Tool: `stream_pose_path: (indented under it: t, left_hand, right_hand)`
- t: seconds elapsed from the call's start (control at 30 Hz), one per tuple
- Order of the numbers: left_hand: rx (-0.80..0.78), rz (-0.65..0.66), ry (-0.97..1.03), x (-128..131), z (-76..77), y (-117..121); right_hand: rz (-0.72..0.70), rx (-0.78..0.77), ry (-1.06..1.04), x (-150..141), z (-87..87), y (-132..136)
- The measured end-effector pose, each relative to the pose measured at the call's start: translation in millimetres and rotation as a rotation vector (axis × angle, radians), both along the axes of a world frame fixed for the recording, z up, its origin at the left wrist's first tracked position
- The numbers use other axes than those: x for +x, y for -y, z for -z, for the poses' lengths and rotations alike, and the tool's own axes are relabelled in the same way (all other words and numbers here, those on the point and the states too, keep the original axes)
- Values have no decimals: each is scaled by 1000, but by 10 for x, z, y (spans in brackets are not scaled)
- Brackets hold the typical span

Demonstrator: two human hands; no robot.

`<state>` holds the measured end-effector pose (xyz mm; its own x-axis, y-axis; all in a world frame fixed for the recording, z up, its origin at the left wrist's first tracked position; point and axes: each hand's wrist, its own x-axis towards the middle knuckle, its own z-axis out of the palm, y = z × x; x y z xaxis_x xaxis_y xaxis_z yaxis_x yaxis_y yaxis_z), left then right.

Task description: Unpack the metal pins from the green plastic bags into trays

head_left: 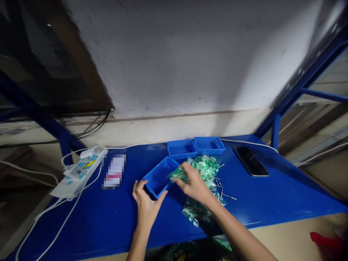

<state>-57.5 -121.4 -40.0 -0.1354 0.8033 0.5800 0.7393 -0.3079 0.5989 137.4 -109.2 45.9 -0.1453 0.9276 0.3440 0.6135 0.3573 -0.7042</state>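
Note:
A blue plastic bin (157, 179) is tilted on the table, with my left hand (146, 201) gripping its near end between thumb and fingers. My right hand (194, 185) pinches a small green plastic packet (178, 175) over the bin's right side. Under and behind that hand lies a heap of clear-green packets (208, 165); what is inside them is too small to name. Closer to me is another clear bag (197, 212) with small pieces in it. Loose metal pins that look like rivets (230, 197) lie at the heap's right edge.
Two more blue bins (181, 148) stand at the back against the wall. A black phone (251, 161) lies on the right of the blue table (261, 199). On the left are a white power strip (78, 175) with cables and a blurred-out packet or card (114, 172).

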Motion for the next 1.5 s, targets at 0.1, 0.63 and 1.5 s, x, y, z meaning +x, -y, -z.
stream_pose_path:
  t: [0.1,0.63,1.5]
  left_hand:
    - [-108,-82,85,-44,-3,-52]
    - [-10,-178,-147,-231,-181,-660]
    - [-183,257,-629,484,-312,-62]
  right_hand:
    - [317,-23,-127,401,113,232]
    - [297,53,270,666,546,451]
    - [46,-63,626,825,721,874]
